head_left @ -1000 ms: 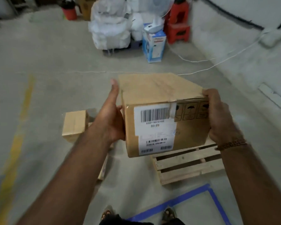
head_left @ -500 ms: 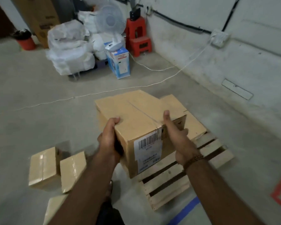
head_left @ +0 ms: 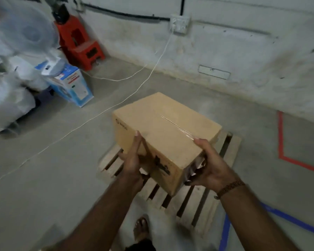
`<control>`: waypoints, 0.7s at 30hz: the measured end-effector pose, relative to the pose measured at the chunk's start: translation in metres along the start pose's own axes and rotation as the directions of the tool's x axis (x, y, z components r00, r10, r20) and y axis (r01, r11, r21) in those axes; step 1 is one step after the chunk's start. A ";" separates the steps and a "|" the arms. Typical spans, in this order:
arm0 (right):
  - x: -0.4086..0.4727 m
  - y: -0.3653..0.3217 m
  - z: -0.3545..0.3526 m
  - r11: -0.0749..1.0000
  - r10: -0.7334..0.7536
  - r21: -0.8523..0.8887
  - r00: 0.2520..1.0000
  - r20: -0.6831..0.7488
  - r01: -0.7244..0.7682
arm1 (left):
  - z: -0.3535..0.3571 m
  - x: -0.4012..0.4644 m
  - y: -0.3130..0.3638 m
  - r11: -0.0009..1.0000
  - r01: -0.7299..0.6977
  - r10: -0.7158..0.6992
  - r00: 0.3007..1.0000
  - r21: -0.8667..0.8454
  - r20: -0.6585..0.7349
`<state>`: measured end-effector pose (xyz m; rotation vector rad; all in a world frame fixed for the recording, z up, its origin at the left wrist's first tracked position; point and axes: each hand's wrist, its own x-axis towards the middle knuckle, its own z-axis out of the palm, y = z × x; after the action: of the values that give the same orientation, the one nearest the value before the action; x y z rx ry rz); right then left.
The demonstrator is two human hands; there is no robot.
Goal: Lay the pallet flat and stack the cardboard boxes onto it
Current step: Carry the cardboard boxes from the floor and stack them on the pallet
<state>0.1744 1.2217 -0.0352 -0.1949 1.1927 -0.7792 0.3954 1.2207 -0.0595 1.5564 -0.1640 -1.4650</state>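
A brown cardboard box [head_left: 163,131] with a taped seam along its top is held over a wooden slatted pallet [head_left: 198,207] that lies flat on the concrete floor. My left hand [head_left: 134,160] grips the box's near left side, thumb on the top edge. My right hand [head_left: 210,167] grips its near right end, where a label shows. The box covers the pallet's far part, so any box beneath it is hidden. Whether the box rests on anything I cannot tell.
A white cable [head_left: 91,120] crosses the floor to a wall socket [head_left: 179,24]. A blue-and-white carton [head_left: 71,87], a fan, white sacks [head_left: 5,98] and red stools [head_left: 80,44] stand at the back left. Red tape [head_left: 281,142] and blue tape [head_left: 225,232] mark the floor.
My view has swung right and closer to the pallet. The box has been carried further over the pallet and turned. The small boxes on the floor at the left have left the view.
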 end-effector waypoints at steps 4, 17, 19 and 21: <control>0.015 -0.004 -0.017 0.994 -0.107 -0.019 0.987 -0.118 0.106 | -0.021 0.048 0.052 0.988 -0.075 0.081 0.996 0.138 -0.035; 0.135 0.026 -0.091 0.965 -0.256 -0.114 0.948 -0.187 0.238 | 0.009 0.196 0.038 0.618 -0.263 -0.073 0.919 0.741 0.387; 0.176 0.039 -0.100 0.958 -0.287 -0.086 0.919 -0.269 0.274 | 0.017 0.241 0.014 0.511 -0.377 -0.033 0.890 0.773 0.456; 0.228 0.059 -0.114 0.955 -0.294 -0.145 0.870 -0.396 0.257 | 0.024 0.291 -0.019 0.384 -0.456 -0.018 0.866 0.803 0.500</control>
<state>0.1334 1.1495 -0.2834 -0.2872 1.6283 -1.0557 0.4447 1.0262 -0.2719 1.8460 -1.6749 -1.5310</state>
